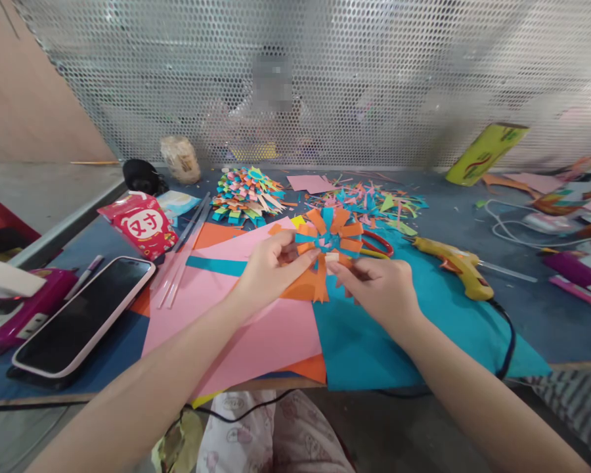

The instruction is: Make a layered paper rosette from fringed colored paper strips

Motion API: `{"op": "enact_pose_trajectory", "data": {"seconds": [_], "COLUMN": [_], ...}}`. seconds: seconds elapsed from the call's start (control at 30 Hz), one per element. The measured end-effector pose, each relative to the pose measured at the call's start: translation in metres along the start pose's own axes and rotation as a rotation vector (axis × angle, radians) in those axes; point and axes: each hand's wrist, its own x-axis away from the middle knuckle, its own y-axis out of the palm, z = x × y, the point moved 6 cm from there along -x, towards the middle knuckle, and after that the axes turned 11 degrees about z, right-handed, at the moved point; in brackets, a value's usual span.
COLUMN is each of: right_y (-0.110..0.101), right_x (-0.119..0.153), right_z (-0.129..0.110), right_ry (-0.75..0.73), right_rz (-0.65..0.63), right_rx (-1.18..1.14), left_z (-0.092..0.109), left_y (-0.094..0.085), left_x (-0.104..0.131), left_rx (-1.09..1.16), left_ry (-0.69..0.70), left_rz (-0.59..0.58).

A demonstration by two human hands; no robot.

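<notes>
An orange and blue paper flower (350,230) with looped petals is held up above the middle of the table. My left hand (276,266) pinches its left side between thumb and fingers. At the flower's lower right, my right hand (381,282) is closed, its thumb and fingertips at a small pale paper piece (331,257). Orange fringed paper (308,289) shows just below the flower. Beneath the hands lie a pink sheet (226,341) and a blue sheet (369,355). Red and yellow scissor handles (381,244) stick out behind the right hand.
Behind are a pile of looped paper flowers (246,194) and paper scraps (374,200). At right lies a yellow glue gun (456,263) with its cord. Clear sticks (190,253), a red packet (140,223) and a phone (86,315) are at left. A perforated metal screen (349,85) stands behind.
</notes>
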Motion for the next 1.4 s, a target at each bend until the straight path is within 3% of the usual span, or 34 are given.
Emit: {"op": "enact_pose_trajectory", "data": {"seconds": [0.13,0.33,0.63,0.87,1.07,1.17,1.3,1.33,1.4], "right_y": [-0.004,-0.004,-0.007,-0.008,-0.010,-0.008,-0.012,-0.013,-0.011], "right_x": [0.000,-0.001,0.001,-0.004,-0.011,-0.010,-0.011,-0.011,-0.012], "right_z": [-0.001,-0.002,0.002,0.008,-0.005,-0.009,-0.001,0.002,0.006], "right_ry": [-0.011,-0.013,-0.025,0.160,-0.055,-0.117,-0.017,0.019,0.100], "right_rz": [0.071,0.063,-0.022,0.063,0.139,0.072,0.093,0.099,0.063], "right_rx": [0.072,0.089,-0.237,-0.302,-0.393,-0.411,-0.451,-0.487,-0.563], "left_z": [0.000,-0.002,-0.014,-0.028,-0.031,-0.033,-0.035,-0.035,-0.033], "left_y": [0.002,0.001,0.004,0.002,0.013,0.018,0.022,0.019,0.009], "left_x": [0.001,0.001,-0.004,0.000,0.010,0.015,0.022,0.020,0.009], "left_rx": [0.022,0.058,0.309,0.575,0.666,0.652,0.507,0.435,0.299], "left_ry": [-0.001,-0.039,-0.266,-0.629,-0.840,-0.869,-0.869,-0.838,-0.691], "left_rz": [-0.019,-0.008,-0.033,0.036,-0.125,-0.241,-0.441,-0.439,-0.323]}}
